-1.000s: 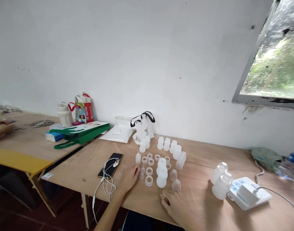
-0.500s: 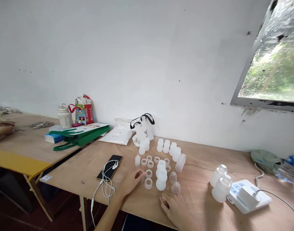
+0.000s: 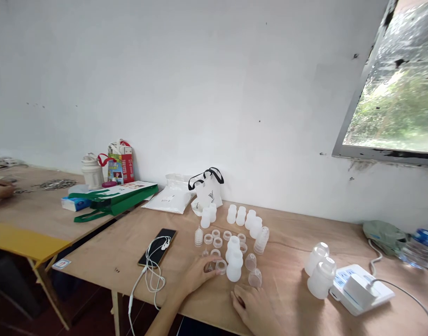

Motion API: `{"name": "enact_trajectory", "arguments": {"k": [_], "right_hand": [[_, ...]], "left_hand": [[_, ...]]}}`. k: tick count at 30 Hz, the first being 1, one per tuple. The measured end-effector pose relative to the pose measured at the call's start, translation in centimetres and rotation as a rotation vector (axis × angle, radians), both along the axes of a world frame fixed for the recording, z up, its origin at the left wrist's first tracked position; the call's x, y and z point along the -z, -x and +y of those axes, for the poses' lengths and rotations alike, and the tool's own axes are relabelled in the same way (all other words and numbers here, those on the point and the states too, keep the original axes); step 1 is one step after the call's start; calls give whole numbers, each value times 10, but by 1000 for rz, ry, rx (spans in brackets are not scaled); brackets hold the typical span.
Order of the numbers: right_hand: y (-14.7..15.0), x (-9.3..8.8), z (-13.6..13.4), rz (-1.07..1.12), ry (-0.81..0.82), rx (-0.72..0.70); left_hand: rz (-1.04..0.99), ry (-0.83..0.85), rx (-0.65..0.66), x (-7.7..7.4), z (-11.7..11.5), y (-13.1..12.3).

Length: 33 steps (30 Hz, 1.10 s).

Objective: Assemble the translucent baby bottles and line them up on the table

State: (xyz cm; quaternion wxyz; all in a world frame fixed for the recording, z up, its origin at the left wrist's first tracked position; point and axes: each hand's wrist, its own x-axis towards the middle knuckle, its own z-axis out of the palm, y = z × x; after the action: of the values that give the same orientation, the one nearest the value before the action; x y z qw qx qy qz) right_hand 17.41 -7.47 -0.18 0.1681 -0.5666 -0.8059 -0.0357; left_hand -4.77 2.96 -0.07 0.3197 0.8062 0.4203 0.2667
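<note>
The left hand holds a clear ring; the right hand rests near white bottles.

Wall: white, spotted
Window: grey frame, daylight, greenery outside
Tables: two, brown-topped
Floor: dark reddish, shadowed

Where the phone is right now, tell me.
In the head view, the black phone lies left of the left hand, with white earphones tangled across it.

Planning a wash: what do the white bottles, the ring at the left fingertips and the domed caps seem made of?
White bottles: probably matte plastic or silicone, milky and dull. Ring: likely smooth plastic, pale and translucent. Domed caps: probably smooth clear plastic; brown shows through.
</note>
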Motion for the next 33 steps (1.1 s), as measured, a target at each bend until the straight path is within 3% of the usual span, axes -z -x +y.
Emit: {"name": "enact_trajectory", "arguments": {"k": [3,10,15,24,28,33], "right_hand": [[1,1,0,8,29,7],[1,0,0,29,42,20],[0,-1,0,18,-2,15],[0,-2,-5,73,-10,-156],[3,-3,-6,121,-13,-202],[19,4,-2,138,-72,-258]], "left_hand": [[-7,13,52,-5,-4,-3],[-5,37,-60,-3,-3,-5],[29,24,-68,-2,-3,-4],[105,-3,-65,0,-4,1],[53,28,-65,-5,-6,1],[-158,110,58,-12,-10,-2]]}}
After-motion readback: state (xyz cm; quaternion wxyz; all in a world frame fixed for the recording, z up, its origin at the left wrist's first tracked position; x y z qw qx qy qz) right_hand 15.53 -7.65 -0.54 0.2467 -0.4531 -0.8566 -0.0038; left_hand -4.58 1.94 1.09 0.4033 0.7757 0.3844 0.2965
